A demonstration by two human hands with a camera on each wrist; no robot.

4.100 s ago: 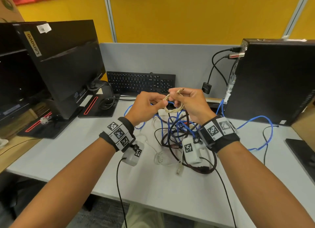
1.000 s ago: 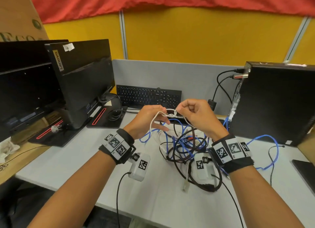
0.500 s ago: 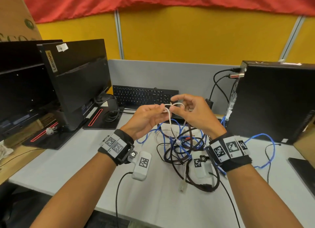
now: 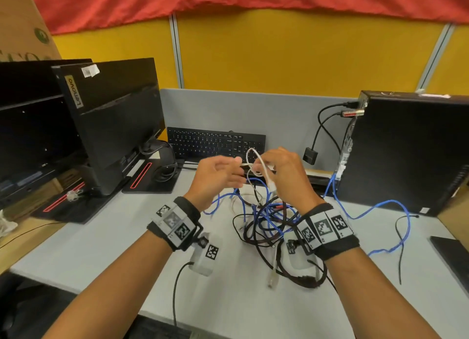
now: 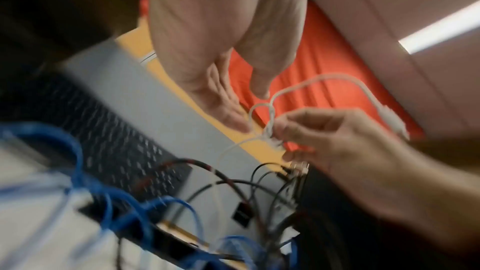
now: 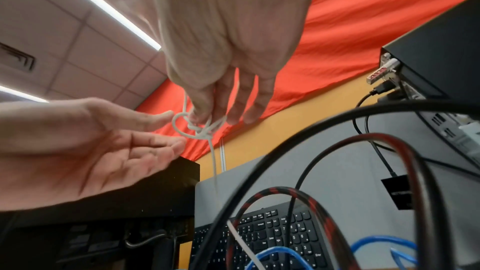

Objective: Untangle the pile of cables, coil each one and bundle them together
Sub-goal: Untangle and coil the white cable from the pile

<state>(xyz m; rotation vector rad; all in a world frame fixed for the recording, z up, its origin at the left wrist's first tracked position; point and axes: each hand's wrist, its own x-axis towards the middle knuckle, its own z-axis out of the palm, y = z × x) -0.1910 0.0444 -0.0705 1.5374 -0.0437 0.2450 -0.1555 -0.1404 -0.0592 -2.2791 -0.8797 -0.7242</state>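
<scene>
Right hand (image 4: 281, 171) pinching white cable (image 4: 256, 161) knot; left hand (image 4: 215, 176) spread, maybe touching. Pile (image 4: 266, 217) at desk (image 4: 101, 237) middle tangled; nothing coiled.

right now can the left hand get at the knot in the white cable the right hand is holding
Probably yes. The left hand is open, palm up, its fingers right beside the knotted white cable pinched by the right hand, with nothing between them.
</scene>
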